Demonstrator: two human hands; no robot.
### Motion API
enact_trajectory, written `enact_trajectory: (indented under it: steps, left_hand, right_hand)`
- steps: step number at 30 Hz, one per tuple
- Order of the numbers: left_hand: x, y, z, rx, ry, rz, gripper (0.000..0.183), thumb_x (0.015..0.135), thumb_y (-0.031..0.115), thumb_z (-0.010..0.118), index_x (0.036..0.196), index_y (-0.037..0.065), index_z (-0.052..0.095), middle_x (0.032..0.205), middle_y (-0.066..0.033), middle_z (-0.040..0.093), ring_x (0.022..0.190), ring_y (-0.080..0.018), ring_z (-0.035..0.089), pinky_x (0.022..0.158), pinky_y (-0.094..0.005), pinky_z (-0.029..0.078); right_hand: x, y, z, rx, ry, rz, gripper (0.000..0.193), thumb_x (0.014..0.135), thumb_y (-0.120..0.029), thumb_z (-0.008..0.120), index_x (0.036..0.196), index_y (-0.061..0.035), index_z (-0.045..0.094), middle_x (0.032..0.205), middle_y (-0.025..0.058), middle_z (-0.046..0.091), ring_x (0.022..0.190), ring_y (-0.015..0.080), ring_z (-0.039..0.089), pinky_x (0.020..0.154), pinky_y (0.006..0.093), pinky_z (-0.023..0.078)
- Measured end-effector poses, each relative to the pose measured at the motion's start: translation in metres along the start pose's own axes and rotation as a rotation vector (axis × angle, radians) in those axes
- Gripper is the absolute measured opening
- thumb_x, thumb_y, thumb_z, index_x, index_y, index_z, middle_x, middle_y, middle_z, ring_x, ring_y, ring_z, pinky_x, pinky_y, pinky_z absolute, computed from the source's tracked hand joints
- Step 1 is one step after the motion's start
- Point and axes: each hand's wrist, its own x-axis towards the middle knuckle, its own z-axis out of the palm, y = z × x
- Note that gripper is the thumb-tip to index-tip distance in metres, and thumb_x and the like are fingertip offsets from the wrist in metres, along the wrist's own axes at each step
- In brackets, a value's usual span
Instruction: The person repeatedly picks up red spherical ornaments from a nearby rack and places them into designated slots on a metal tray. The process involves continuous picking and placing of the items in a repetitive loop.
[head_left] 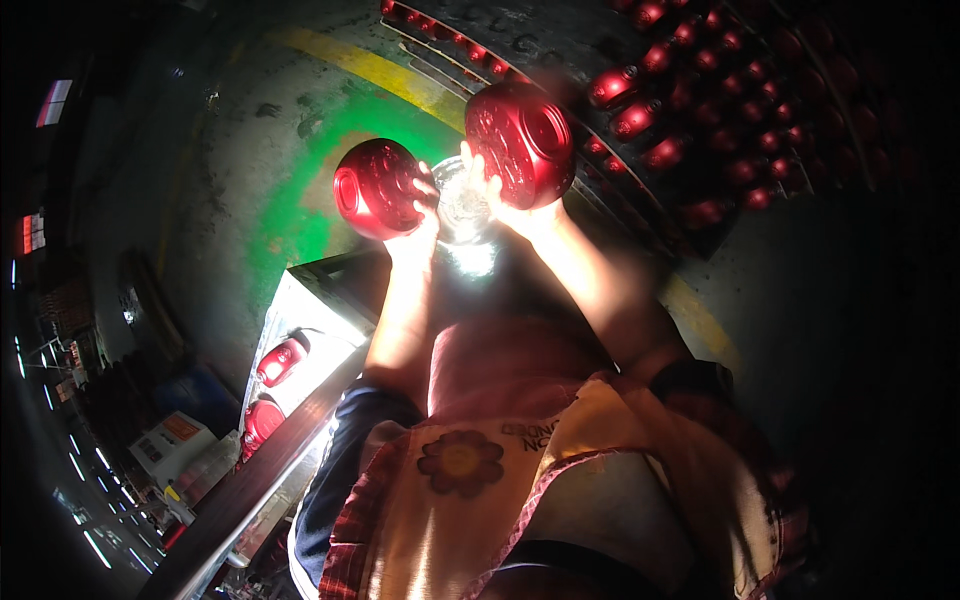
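Observation:
Two glossy red rounded vessel-like pieces are in my hands, each with a raised oval ring on one side. My left hand (pixel 424 215) is closed on the left red piece (pixel 372 192), its fingers bent over the right side of it. My right hand (pixel 497 196) grips the larger-looking right red piece (pixel 522 140) from its lower left, fingers on its surface. Between the hands shows a brightly lit, clear round thing (pixel 463 203), glaring too much to make out. The two red pieces are apart from each other. Their exact kind cannot be told.
Many similar red pieces (pixel 660 105) stand in rows on dark racks at the upper right. A lit white surface (pixel 310 340) at lower left holds two more, beside a metal rail (pixel 270 480). A yellow line (pixel 375 68) and green patch (pixel 285 220) mark the floor.

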Motion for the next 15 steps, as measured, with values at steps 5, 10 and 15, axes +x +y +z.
enact_trajectory:
  steps: [5,10,15]
  left_hand:
    - [0.000,0.000,-0.003,0.057,-0.005,-0.008,0.070,0.084,0.043,0.070,0.141,0.009,0.047,0.139,-0.0165,0.051,0.120,-0.0302,0.055,0.096,-0.0459,0.051]
    - [-0.019,-0.020,0.001,0.210,-0.027,0.025,0.068,0.086,0.042,0.070,0.141,0.009,0.047,0.139,-0.0158,0.052,0.121,-0.0292,0.055,0.097,-0.0450,0.050]
    - [-0.095,-0.070,0.005,0.564,-0.011,0.165,0.066,0.087,0.040,0.069,0.141,0.008,0.047,0.139,-0.0151,0.052,0.122,-0.0282,0.054,0.099,-0.0442,0.049]
  right_hand:
    - [0.002,0.008,-0.007,-0.007,-0.011,0.025,0.064,0.094,-0.048,0.058,0.142,-0.0064,0.047,0.140,0.0234,0.048,0.119,0.0379,0.056,0.091,0.0481,0.055]
    - [-0.023,0.035,0.001,0.018,-0.037,0.028,0.063,0.091,-0.043,0.064,0.141,-0.0080,0.048,0.144,0.0226,0.043,0.120,0.0370,0.054,0.085,0.0464,0.055]
    - [-0.098,0.060,0.025,-0.094,-0.059,0.223,0.064,0.085,-0.041,0.071,0.139,-0.0131,0.052,0.148,0.0144,0.041,0.121,0.0339,0.051,0.085,0.0479,0.053]
